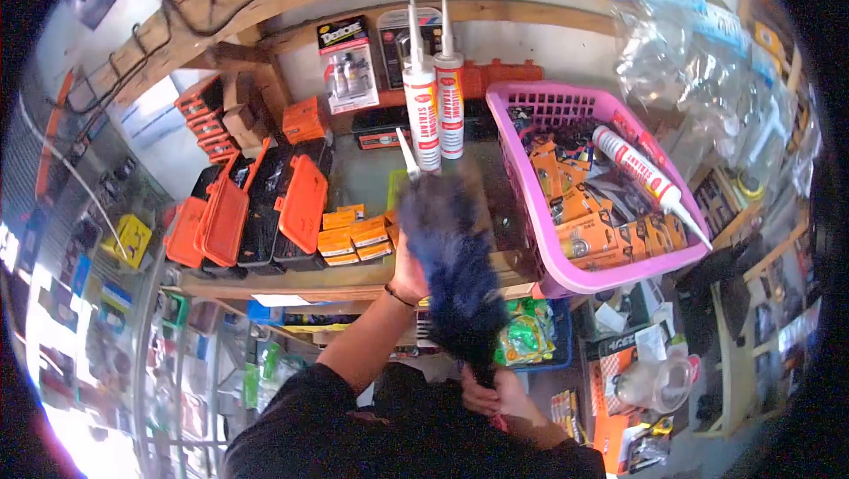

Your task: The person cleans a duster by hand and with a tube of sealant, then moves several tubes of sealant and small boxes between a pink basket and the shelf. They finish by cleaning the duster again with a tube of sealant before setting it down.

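My right hand [498,393] is closed round the lower end of a dark, fluffy duster [455,267], which is blurred and points up toward the shelf. My left hand [409,271] is raised at the shelf edge, left of the duster; its fingers are hidden behind the duster's head. Two white sealant tubes [423,112] stand upright just above the duster, nozzles up. A white nozzle [408,153] leans out beside them. Small orange-yellow boxes [354,236] are stacked left of my left hand.
A pink basket [579,277] at the right holds orange packets and another sealant tube [637,165]. Black cases with orange lids [303,205] stand at the left. Metal hooks [212,1] and plastic bags [672,54] hang above. Below the wooden shelf edge [265,287] are green packets [526,336].
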`<control>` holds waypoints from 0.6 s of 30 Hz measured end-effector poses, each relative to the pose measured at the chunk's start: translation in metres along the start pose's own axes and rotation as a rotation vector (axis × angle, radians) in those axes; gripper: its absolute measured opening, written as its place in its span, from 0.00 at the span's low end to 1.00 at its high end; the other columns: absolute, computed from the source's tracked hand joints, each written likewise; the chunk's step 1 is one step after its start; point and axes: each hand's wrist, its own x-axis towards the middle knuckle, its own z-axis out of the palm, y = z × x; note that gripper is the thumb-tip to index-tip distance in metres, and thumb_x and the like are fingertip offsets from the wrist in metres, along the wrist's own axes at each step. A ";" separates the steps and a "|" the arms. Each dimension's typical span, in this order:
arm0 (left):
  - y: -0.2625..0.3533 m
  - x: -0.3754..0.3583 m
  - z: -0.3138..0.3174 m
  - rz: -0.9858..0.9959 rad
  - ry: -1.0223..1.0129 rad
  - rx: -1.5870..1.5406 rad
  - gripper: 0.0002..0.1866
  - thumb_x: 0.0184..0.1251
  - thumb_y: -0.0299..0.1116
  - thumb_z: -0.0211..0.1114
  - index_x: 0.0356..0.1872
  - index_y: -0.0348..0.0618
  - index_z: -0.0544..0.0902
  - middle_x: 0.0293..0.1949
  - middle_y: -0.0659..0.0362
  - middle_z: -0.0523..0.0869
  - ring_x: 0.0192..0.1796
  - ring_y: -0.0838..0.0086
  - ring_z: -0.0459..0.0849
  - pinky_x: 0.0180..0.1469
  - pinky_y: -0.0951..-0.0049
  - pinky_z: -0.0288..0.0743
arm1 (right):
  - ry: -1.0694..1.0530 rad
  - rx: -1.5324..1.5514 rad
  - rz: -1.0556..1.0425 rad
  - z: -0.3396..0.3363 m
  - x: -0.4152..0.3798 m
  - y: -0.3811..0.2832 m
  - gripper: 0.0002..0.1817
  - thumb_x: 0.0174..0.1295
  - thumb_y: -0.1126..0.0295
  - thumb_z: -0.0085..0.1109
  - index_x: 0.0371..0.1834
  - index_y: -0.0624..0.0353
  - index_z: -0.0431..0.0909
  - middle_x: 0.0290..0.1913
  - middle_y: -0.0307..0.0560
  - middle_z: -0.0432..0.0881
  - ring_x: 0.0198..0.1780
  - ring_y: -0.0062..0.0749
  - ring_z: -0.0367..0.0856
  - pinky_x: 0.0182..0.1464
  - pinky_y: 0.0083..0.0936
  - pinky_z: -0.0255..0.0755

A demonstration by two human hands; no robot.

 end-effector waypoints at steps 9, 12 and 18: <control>0.003 0.008 -0.017 -0.040 -0.317 0.012 0.26 0.61 0.56 0.43 0.50 0.46 0.70 0.45 0.57 0.76 0.46 0.67 0.75 0.50 0.66 0.67 | 0.083 -0.145 -0.109 0.011 0.005 0.002 0.11 0.60 0.62 0.36 0.31 0.57 0.66 0.07 0.30 0.56 0.08 0.18 0.55 0.11 0.16 0.53; -0.003 0.052 -0.083 -0.252 -0.737 0.092 0.27 0.61 0.56 0.43 0.47 0.44 0.71 0.40 0.57 0.78 0.40 0.70 0.76 0.46 0.69 0.71 | 0.080 -0.166 -0.069 0.020 0.014 0.004 0.11 0.58 0.64 0.38 0.32 0.59 0.67 0.07 0.30 0.57 0.08 0.18 0.56 0.12 0.17 0.54; 0.010 -0.017 0.027 0.042 -0.120 0.049 0.26 0.61 0.54 0.44 0.47 0.43 0.72 0.39 0.54 0.78 0.41 0.64 0.76 0.49 0.63 0.70 | 0.136 -0.119 -0.238 0.046 0.015 0.004 0.11 0.58 0.64 0.40 0.31 0.60 0.66 0.08 0.30 0.58 0.08 0.17 0.57 0.11 0.16 0.54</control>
